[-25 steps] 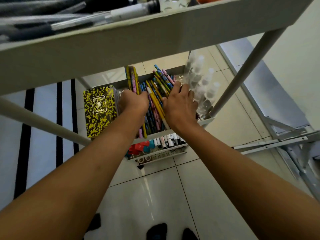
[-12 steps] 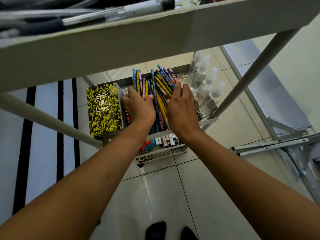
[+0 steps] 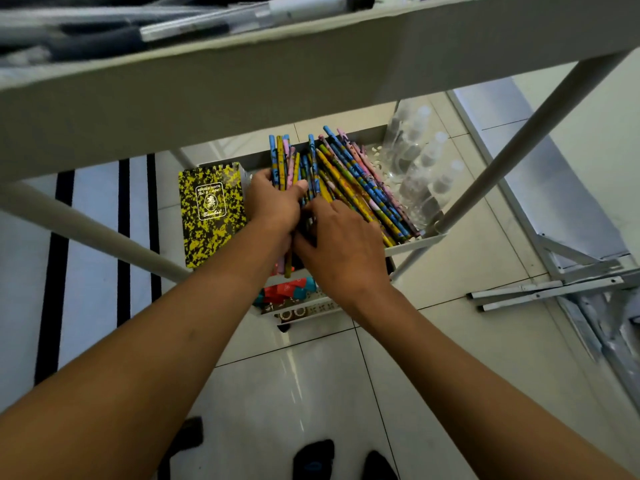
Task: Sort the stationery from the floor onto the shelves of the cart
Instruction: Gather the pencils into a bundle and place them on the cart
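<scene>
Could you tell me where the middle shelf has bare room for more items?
Hardly any: yellow speckled notebook, patterned pencils and clear plastic bottles crowd it wall to wall. Only a sliver between pencil tips and bottles, dotted with small white bits.

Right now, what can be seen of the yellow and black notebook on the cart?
The notebook has a mottled yellow-and-black cover, seemingly card, with a pale printed emblem and lettering in the middle and spiral binding along its far edge. It is closed and sits at the left end of the middle shelf, beside the pencils. Neither hand appears to touch it.
</scene>
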{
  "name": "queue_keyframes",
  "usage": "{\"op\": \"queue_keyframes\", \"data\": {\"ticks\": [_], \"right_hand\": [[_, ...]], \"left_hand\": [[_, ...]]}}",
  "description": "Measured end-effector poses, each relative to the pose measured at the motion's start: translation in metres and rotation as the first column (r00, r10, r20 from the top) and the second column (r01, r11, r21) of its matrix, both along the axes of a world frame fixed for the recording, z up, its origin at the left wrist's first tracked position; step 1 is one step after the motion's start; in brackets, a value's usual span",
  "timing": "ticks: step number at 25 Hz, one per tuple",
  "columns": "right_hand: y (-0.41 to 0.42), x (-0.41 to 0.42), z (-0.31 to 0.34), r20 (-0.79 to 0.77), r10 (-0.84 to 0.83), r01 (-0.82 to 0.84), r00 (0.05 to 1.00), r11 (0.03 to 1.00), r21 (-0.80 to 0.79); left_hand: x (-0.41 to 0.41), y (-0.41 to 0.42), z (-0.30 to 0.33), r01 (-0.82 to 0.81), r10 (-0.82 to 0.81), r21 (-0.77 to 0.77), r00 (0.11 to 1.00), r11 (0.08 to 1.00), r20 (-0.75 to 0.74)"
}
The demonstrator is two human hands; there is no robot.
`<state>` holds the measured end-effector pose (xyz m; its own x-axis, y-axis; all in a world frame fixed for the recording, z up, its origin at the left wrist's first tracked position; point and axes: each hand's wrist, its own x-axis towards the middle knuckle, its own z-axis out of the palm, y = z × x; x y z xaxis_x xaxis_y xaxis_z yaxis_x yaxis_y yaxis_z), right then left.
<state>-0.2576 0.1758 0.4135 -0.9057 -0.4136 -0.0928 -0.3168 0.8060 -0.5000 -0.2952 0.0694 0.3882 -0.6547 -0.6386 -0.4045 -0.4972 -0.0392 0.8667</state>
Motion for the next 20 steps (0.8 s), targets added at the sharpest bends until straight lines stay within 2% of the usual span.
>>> {"op": "queue_keyframes", "data": {"ticks": [2, 5, 10, 13, 15, 17, 20], "right_hand": [[-0.002, 0.0, -0.001, 0.001, -0.024, 0.024, 1.0, 0.999, -0.022], [-0.006, -0.006, -0.005, -0.12, -0.072, 0.072, 0.99, 0.997, -0.004], [-0.006, -0.023, -0.006, -0.108, -0.081, 0.083, 0.991, 0.996, 0.019], [-0.001, -0.02, -0.007, -0.095, -0.029, 0.035, 0.995, 0.997, 0.065], [0.003, -0.021, -0.008, -0.064, -0.023, 0.024, 0.998, 0.999, 0.027], [0.005, -0.026, -0.007, -0.043, -0.035, 0.033, 0.998, 0.998, -0.046], [0.008, -0.039, -0.003, -0.125, -0.084, 0.07, 0.989, 0.991, -0.115]], "left_hand": [[-0.002, -0.003, 0.0, 0.001, -0.002, 0.036, 1.0, 0.999, 0.019], [-0.006, -0.006, -0.003, 0.022, -0.023, 0.023, 0.999, 0.999, 0.036], [-0.004, -0.006, -0.014, 0.065, -0.06, -0.107, 0.997, 0.992, 0.051], [-0.001, -0.005, -0.017, 0.114, -0.102, -0.283, 0.993, 0.952, 0.058], [-0.004, -0.005, -0.018, 0.112, -0.106, -0.361, 0.994, 0.926, 0.038], [-0.008, -0.007, -0.015, 0.094, -0.097, -0.352, 0.995, 0.931, 0.01], [-0.005, -0.007, -0.006, 0.133, -0.122, -0.359, 0.991, 0.924, 0.052]]}}
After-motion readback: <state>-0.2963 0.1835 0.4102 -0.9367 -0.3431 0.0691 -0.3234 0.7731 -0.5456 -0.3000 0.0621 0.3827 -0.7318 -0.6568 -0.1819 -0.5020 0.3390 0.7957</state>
